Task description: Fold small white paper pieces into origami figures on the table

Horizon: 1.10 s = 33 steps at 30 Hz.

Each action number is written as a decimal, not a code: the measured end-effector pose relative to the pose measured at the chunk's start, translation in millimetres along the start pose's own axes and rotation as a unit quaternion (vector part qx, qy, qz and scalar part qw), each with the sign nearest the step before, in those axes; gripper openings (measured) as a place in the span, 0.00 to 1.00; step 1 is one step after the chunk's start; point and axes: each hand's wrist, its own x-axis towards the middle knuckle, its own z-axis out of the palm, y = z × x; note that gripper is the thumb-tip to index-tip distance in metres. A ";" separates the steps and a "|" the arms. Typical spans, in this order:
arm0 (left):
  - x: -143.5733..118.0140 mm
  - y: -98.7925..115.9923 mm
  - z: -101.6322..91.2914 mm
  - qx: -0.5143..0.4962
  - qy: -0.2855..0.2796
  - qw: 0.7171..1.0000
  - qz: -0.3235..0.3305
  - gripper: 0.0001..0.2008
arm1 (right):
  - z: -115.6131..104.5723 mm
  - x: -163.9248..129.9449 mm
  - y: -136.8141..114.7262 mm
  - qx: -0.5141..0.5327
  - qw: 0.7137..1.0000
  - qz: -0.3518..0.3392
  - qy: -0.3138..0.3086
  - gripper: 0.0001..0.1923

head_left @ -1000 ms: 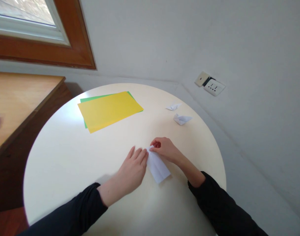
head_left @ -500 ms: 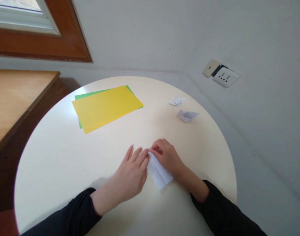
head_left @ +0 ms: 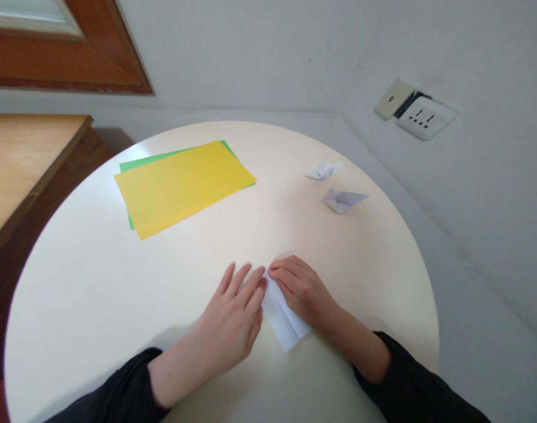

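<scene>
A folded piece of white paper (head_left: 282, 317) lies on the round table between my hands, with a lengthwise crease and a narrow far tip. My left hand (head_left: 233, 317) rests palm down along its left edge, fingers spread, the index fingertip near the tip. My right hand (head_left: 304, 291) is closed at the far tip, fingertips pressed together on the paper's edge. Part of the paper is hidden under both hands. Farther back on the right sit two small folded paper shapes, a white one (head_left: 325, 171) and a greyish one (head_left: 344, 201).
A yellow sheet (head_left: 184, 191) lies over a green sheet (head_left: 126, 166) at the back left of the white round table (head_left: 83, 282). A wooden desk (head_left: 26, 153) stands to the left. The wall behind carries a socket (head_left: 427, 117).
The head view has shifted slightly. My right hand's fingers have come closer together and lie flatter over the paper's far tip. The left hand stays almost where it was.
</scene>
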 end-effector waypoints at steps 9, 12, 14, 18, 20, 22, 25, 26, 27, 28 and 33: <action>1.0 0.4 -1.6 0.017 -0.011 1.000 0.005 0.19 | 1.0 0.8 -4.5 -0.020 1.000 0.012 0.005 0.11; 1.2 0.6 -1.6 0.021 -0.013 1.000 0.003 0.20 | 0.6 2.2 -4.9 -0.006 1.000 0.027 -0.002 0.11; 0.9 0.6 -0.9 0.023 -0.012 1.000 0.004 0.20 | 0.5 3.3 -4.4 0.023 0.998 0.055 0.001 0.10; -0.8 0.5 1.7 0.026 -0.005 1.000 0.004 0.19 | 0.0 7.3 -2.4 0.072 0.986 0.145 0.025 0.07; -1.7 0.5 3.1 0.030 0.003 1.000 -0.001 0.19 | -0.3 10.3 -2.0 0.068 0.982 0.175 0.015 0.06; -2.2 0.7 4.1 0.032 0.010 0.999 -0.003 0.19 | -0.6 13.6 -2.7 0.055 0.980 0.193 -0.004 0.06; -2.3 1.0 4.8 0.036 0.014 0.999 0.000 0.19 | -1.2 17.9 -5.1 0.030 0.975 0.220 -0.030 0.06; -2.2 1.1 4.9 0.038 0.015 0.999 0.001 0.19 | -1.2 18.8 -6.0 0.021 0.973 0.228 -0.039 0.05; -2.1 1.1 4.9 0.039 0.015 0.999 0.000 0.19 | -1.2 19.3 -6.7 0.011 0.971 0.234 -0.045 0.05; -1.9 1.1 4.9 0.041 0.014 0.999 -0.001 0.19 | -1.1 19.4 -7.1 0.001 0.971 0.236 -0.048 0.05; -1.6 0.4 3.4 0.034 0.017 0.999 -0.003 0.18 | 0.3 13.3 -4.8 -0.023 0.990 0.136 -0.022 0.08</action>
